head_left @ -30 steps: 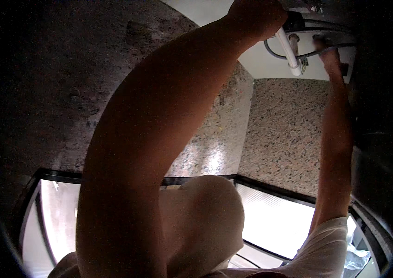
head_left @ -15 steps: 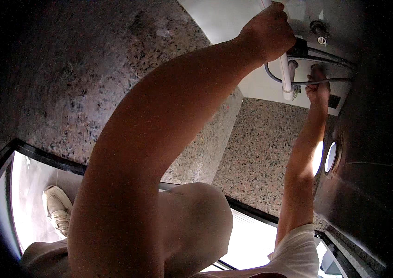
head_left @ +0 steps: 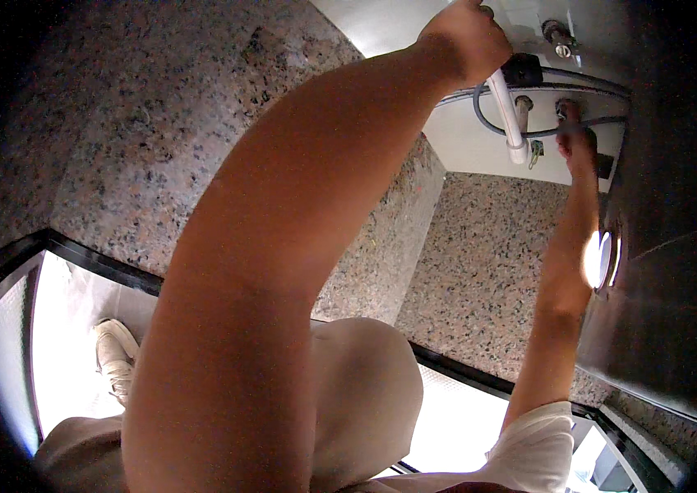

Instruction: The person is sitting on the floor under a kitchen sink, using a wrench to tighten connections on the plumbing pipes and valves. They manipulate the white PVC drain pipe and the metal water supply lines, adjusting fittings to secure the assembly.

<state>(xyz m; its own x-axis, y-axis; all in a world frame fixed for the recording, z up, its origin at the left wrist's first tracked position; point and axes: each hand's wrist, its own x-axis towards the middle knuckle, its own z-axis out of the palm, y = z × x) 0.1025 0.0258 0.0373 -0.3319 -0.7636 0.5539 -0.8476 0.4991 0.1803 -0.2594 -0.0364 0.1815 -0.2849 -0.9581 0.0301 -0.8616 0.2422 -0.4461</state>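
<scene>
The bent knee point(head_left: 361, 394) is closest. Far above it, the left hand point(head_left: 468, 37) is wrapped tight around the top of a white pipe point(head_left: 509, 115). Just beside that, the right hand point(head_left: 574, 140) pinches a grey hose point(head_left: 529, 131).

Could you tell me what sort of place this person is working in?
Probably a washroom or similar plumbed room, seen from under a fixture: speckled granite walls, a white pipe and grey hoses overhead, where the left hand and right hand reach.
</scene>
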